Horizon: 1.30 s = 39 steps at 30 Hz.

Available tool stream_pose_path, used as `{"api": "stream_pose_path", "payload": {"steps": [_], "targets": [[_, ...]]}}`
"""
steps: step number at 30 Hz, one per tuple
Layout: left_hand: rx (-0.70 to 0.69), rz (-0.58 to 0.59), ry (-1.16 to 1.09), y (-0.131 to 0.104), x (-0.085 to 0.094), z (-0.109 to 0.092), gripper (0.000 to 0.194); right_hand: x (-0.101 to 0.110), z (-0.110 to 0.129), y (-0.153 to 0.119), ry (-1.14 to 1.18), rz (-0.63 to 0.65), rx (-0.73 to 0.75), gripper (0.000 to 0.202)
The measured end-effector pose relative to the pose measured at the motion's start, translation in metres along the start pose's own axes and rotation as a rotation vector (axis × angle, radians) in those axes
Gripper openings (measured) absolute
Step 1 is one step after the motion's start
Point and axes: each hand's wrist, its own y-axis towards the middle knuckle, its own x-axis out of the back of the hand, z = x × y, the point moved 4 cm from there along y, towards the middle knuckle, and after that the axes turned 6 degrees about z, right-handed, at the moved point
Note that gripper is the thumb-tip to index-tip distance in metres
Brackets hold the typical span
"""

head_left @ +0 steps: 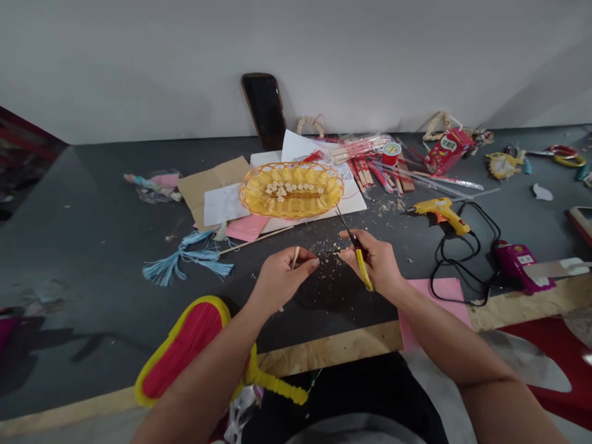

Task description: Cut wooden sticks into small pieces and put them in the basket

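My left hand (292,271) is closed in a pinch, and a short pale strip (295,256) sticks up from between its fingers. What its fingertips hold, if anything more, is too small to make out. Across from it, my right hand (374,259) grips a pair of scissors (363,270) with yellow handles, the dark blades pointing away toward the basket. Small pale crumbs (329,262) lie scattered on the dark table between both hands. Just beyond stands a yellow woven basket (296,213) with several small cream flower-like pieces (281,190) inside.
A yellow glue gun (441,213) with a black cord lies at right, near a purple box (520,265). Blue tassels (185,259) and a red-and-yellow fan-shaped piece (187,345) are at left. A phone (266,108) leans on the wall. Red thread spool (391,154) stands behind.
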Motion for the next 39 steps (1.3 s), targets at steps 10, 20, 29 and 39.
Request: {"api": "stream_pose_path", "payload": {"steps": [10, 20, 29, 39], "targets": [[0.035, 0.014, -0.457, 0.007, 0.002, 0.007, 0.038, 0.003, -0.01, 0.002, 0.068, -0.042, -0.054, 0.045], [-0.116, 0.005, -0.304, -0.011, 0.0, -0.001, 0.029, -0.01, 0.013, -0.001, -0.231, 0.053, 0.177, 0.043], [-0.255, 0.011, -0.069, -0.013, -0.003, -0.009, 0.009, -0.024, 0.018, -0.009, -0.34, 0.177, 0.292, 0.051], [-0.284, -0.011, -0.017, -0.015, -0.004, -0.005, 0.01, -0.026, 0.016, -0.012, -0.362, 0.162, 0.291, 0.058]]}}
